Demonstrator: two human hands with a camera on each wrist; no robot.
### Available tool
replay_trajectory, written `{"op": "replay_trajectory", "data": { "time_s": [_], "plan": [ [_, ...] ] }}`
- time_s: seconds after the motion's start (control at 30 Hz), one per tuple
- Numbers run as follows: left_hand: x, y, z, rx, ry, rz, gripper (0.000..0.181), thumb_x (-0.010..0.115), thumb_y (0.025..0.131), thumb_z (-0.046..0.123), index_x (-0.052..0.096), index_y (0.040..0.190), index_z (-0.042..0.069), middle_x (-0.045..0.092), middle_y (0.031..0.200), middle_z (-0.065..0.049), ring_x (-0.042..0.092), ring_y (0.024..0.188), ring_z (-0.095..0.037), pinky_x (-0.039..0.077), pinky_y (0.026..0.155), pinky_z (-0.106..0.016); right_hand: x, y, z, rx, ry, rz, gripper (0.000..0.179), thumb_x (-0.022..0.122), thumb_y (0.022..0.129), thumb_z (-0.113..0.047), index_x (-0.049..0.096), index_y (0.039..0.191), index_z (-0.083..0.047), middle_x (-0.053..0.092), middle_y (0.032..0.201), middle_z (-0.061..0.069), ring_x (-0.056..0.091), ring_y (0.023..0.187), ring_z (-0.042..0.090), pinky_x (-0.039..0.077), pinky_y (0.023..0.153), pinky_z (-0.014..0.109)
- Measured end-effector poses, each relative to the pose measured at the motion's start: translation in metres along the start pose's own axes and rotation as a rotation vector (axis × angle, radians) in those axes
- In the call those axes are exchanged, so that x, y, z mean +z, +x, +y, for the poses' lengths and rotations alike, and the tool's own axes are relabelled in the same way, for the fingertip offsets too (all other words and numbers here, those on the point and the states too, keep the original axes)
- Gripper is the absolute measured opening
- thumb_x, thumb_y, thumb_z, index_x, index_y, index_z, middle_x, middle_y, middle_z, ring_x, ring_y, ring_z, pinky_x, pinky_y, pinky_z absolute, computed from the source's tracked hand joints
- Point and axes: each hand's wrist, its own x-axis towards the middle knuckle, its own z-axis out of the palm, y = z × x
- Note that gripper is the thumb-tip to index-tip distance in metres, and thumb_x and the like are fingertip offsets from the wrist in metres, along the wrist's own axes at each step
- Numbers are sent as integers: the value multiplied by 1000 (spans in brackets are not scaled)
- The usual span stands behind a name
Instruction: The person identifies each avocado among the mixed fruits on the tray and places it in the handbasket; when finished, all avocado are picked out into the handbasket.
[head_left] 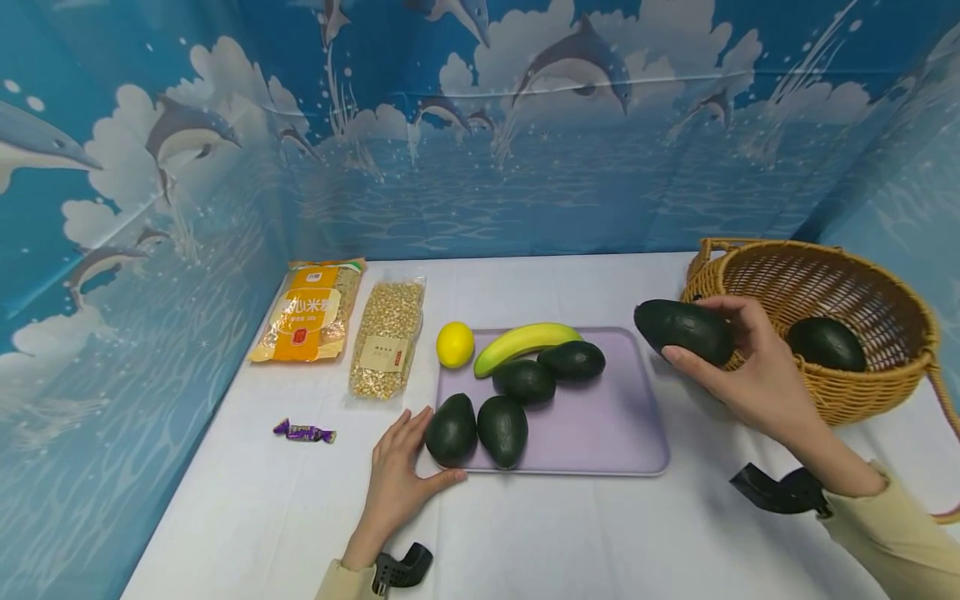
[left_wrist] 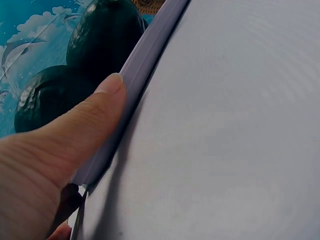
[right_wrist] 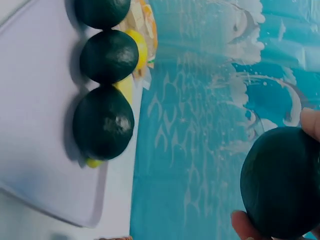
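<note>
Relaxed left hand [head_left: 401, 481] touches a tray [head_left: 600, 425] of avocados [head_left: 502, 433] and banana [head_left: 517, 343], right hand [head_left: 759, 379] grips an avocado [head_left: 681, 329], a basket [head_left: 862, 393] holds another.

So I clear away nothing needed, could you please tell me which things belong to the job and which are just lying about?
In the job, it seems:
avocado held by the right fingers
tray, left hand at its edge
four avocados on the tray
basket, with one avocado inside

Apparently just lying about:
banana
lemon
orange packet
grain bag
purple sweet
</note>
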Motion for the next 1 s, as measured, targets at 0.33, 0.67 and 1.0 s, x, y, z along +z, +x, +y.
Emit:
{"op": "replay_trajectory", "data": {
  "time_s": [0.33,0.67,1.0],
  "plan": [
    [-1,-1,3,-20,8,-7,97,83,61,54,47,141,12,45,143,-4,27,136,-28,19,106,-52,-23,8,7,81,-35,90,67,76,81,-13,39,137,-15,41,119,-8,45,94,5,35,71,8],
    [-2,-1,3,-15,4,-4,96,83,62,54,47,141,12,46,143,-3,27,136,-28,19,106,-52,-40,12,18,138,-66,161,63,72,84,-15,37,136,-18,36,117,-11,46,86,1,38,65,4],
    [-1,-1,3,-13,5,-5,96,82,62,55,47,141,12,46,142,-3,27,136,-28,20,106,-52,-51,16,46,270,-193,188,73,68,87,-32,26,145,-20,31,132,17,41,96,9,34,63,9]
  ]
}}
